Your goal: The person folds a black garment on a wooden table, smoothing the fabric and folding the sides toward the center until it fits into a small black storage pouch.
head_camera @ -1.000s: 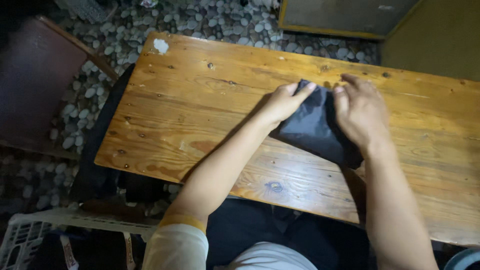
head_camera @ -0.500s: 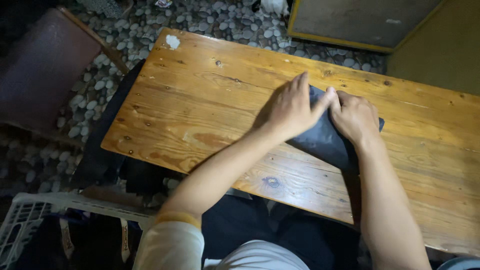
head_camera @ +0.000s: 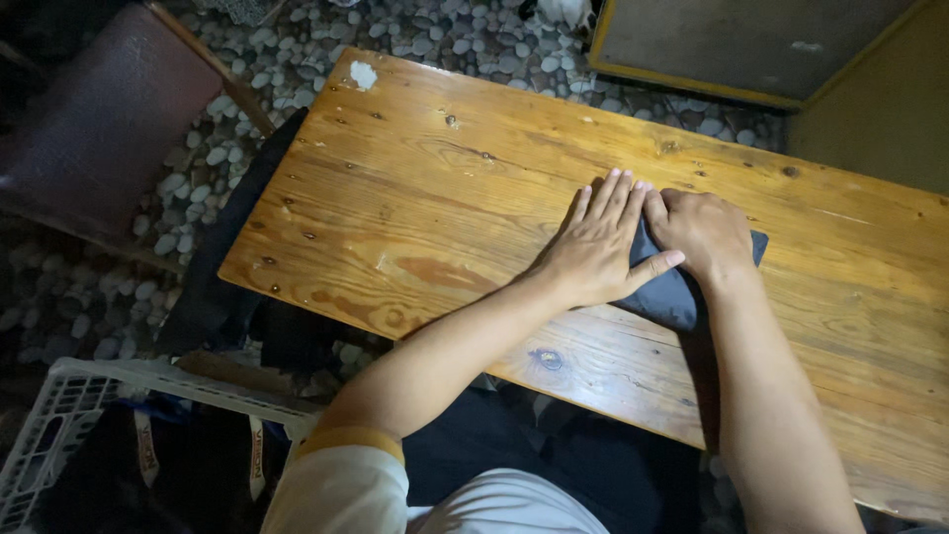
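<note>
- The left hand [head_camera: 596,242] lies flat, palm down, fingers straight and held close together, thumb stuck out to the side; it presses on the left part of a small folded dark grey cloth [head_camera: 672,292].
- The right hand [head_camera: 704,233] sits just beside it, knuckles up and fingers curled loosely under, resting on the right part of the same cloth (whether those fingers pinch any fabric cannot be told, since they are hidden beneath the hand).
- The two hands touch along the index-finger side.
- The cloth lies on the varnished knotty pine tabletop [head_camera: 425,198], towards its right half and nearer the person's edge than the far edge; only its lower left corner and a sliver at its right edge show past the hands.
- A small white chip of missing varnish [head_camera: 363,75] marks the far left corner of the tabletop, well apart from the hands.
- Beyond the tabletop is a floor of rounded grey pebbles [head_camera: 474,40].
- A dark brown chair seat [head_camera: 99,119] stands to the left.
- A white plastic lattice crate [head_camera: 69,415] shows at lower left, beside the person's white sleeve with a yellow cuff [head_camera: 346,475].
</note>
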